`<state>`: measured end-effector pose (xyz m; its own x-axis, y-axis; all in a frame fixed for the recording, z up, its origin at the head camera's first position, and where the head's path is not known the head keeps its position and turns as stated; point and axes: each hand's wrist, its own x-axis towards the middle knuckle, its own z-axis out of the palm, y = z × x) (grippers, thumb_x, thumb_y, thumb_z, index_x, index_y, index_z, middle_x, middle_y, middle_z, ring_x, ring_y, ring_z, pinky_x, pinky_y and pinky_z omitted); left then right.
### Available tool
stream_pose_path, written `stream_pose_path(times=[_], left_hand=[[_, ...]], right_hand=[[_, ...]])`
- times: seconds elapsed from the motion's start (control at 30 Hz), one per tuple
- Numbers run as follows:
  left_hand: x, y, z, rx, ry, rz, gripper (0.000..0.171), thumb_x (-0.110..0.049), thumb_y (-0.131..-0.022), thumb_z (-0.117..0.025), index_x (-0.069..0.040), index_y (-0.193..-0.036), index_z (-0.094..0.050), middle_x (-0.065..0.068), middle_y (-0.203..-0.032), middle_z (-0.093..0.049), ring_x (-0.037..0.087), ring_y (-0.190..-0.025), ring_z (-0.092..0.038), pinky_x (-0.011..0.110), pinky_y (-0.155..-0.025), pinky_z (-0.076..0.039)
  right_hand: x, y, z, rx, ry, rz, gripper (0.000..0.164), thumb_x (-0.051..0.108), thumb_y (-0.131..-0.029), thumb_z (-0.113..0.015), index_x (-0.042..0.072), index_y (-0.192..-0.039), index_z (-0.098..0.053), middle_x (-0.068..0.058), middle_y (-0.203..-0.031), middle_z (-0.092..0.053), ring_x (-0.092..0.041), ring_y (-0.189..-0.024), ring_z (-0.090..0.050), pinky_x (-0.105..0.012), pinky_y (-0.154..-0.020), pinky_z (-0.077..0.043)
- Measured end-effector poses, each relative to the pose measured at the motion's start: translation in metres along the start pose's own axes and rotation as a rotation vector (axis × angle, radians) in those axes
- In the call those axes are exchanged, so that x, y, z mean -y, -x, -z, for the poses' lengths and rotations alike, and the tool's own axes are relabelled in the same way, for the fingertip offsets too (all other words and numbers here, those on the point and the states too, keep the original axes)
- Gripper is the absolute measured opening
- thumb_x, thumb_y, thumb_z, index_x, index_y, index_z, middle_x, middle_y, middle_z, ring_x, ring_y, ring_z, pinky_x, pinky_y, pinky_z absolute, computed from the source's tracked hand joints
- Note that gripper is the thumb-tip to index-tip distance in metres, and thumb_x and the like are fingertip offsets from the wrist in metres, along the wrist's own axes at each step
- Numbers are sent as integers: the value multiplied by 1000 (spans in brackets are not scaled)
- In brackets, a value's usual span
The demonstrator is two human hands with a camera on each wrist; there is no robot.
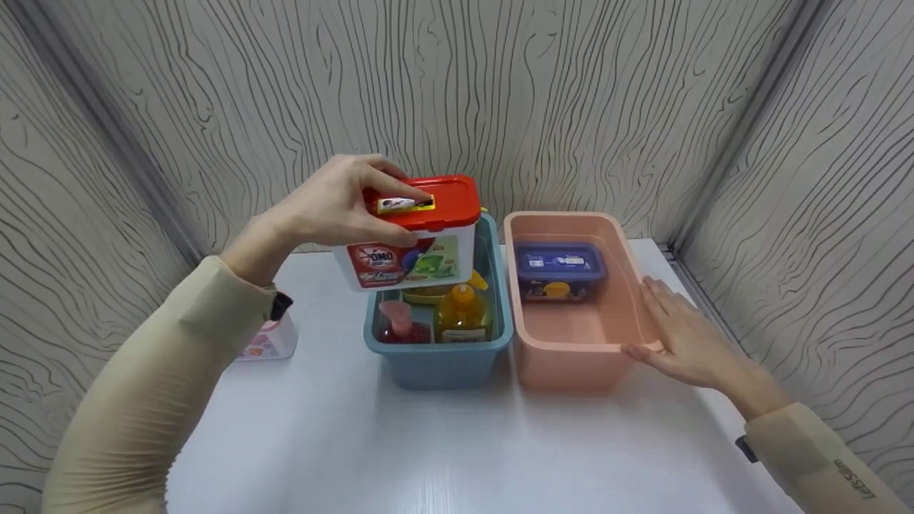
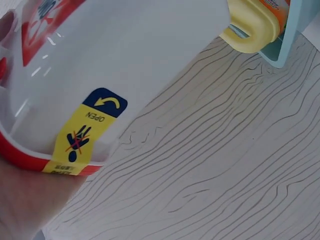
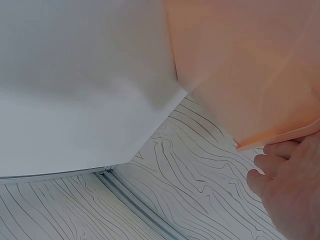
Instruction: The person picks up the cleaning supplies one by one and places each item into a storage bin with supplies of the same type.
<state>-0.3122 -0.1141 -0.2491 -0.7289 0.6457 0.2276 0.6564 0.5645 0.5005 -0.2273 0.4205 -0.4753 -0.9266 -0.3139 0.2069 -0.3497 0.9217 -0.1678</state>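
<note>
Hands were apart. Right of the blue bin (image 1: 443, 368), the right hand (image 1: 687, 346) rested, fingers extended, on the peach bin (image 1: 571, 368). Inside the blue bin stood a pink-topped pump bottle (image 1: 402, 325) and an orange-capped bottle (image 1: 462, 320). Above the blue bin, the left hand (image 1: 337, 203) gripped the red-lidded OMO box (image 1: 444, 258). A purple-lidded tub (image 1: 560, 261) sat right of the blue bin, inside the peach bin.

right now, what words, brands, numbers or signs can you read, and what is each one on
"OMO": white tub with the red lid
"OPEN", upside down, plus a curved arrow and a crossed-out figure: the tub's yellow-and-navy sticker
Too small or blurred to read surely: the tub's other print, purple box, orange-capped bottle, white-and-pink container, right sleeve
</note>
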Motion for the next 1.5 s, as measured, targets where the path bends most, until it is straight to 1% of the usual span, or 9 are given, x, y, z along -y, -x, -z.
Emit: stream_pose_path(times=[0.17,0.47,0.6,0.73,0.87,1.07,1.23,1.4,1.5], left_hand=[[-18,-19,-9,30,-3,-26,54,-40,-92,-92,-26,-143,-79,9,-153,-66,29,-138,-57,50,-107,-64],[-45,-50,-27,59,-31,-110,54,-44,-94,-89,-27,-144,-78,8,-153,-66,26,-133,-59,44,-105,-61],[-55,-62,-36,70,-34,-140,54,-45,-94,-89,-27,-144,-78,6,-150,-68,23,-130,-60,41,-104,-60],[-63,-74,-45,73,-41,-154,54,-47,-94,-90,-28,-144,-78,4,-148,-69,20,-128,-60,38,-103,-60],[-71,-84,-56,68,-63,-158,55,-49,-94,-89,-30,-144,-78,3,-145,-71,19,-129,-60,39,-106,-56],[-84,-103,-72,69,-93,-181,57,-51,-94,-89,-31,-146,-77,1,-146,-71,18,-133,-60,39,-110,-53],[-91,-119,-86,78,-107,-171,58,-53,-96,-86,-32,-149,-74,0,-150,-70,18,-134,-59,38,-111,-52],[-97,-131,-107,110,-139,-120,58,-53,-97,-85,-35,-151,-72,-3,-152,-68,16,-136,-57,37,-112,-51],[-103,-142,-119,127,-163,-109,58,-54,-97,-85,-37,-150,-72,-5,-150,-69,15,-133,-57,35,-110,-51]], right_hand=[[1,0,2,15,10,-11,112,58,-98,-75,-12,-172,-27,-35,-181,-27,-60,-166,-30,-76,-133,-31],[3,-2,4,66,-2,-63,113,63,-100,-71,-6,-176,-22,-30,-185,-22,-57,-170,-25,-77,-134,-28],[3,-3,3,57,5,-42,112,62,-101,-71,-6,-175,-24,-31,-184,-25,-57,-169,-28,-77,-133,-31],[3,-3,3,52,16,-22,110,60,-101,-71,-8,-174,-25,-31,-184,-26,-56,-169,-29,-75,-133,-33],[1,-3,4,73,6,-41,111,62,-102,-70,-7,-175,-23,-29,-185,-22,-55,-171,-26,-75,-134,-31],[1,-2,5,112,-14,-89,113,66,-103,-66,-4,-177,-17,-28,-187,-18,-56,-171,-22,-78,-135,-26],[3,-2,6,127,-19,-118,113,70,-103,-62,0,-178,-16,-26,-188,-18,-56,-171,-22,-81,-134,-24],[2,1,8,144,-30,-133,113,71,-103,-61,3,-180,-14,-25,-188,-16,-56,-171,-22,-84,-131,-24],[1,2,9,140,-39,-135,113,71,-102,-62,5,-180,-13,-24,-189,-15,-56,-171,-21,-85,-130,-24]])
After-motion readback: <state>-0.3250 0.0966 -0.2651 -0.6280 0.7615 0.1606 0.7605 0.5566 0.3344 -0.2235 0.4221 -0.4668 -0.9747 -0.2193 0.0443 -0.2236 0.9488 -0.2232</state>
